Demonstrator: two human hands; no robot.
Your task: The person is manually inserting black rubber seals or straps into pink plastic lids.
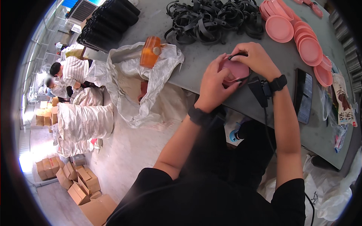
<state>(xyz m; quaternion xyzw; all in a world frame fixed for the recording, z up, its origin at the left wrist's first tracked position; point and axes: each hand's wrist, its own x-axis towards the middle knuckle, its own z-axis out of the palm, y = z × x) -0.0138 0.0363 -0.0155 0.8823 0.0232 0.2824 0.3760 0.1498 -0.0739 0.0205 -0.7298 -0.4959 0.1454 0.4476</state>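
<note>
Grey table (196,77): round pink dish (238,69) held over its near edge.
Left hand (214,84) fingers grip the dish; right hand (258,60) fingers pinch its black strap (238,55). Orange jar (148,55) sits at an open white sack (164,71).

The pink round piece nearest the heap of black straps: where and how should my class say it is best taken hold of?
Probably pinch the pink round piece by its near rim, coming from the person's side. That edge borders the grey table and nothing covers it, while its far side overlaps other pink pieces.
</note>
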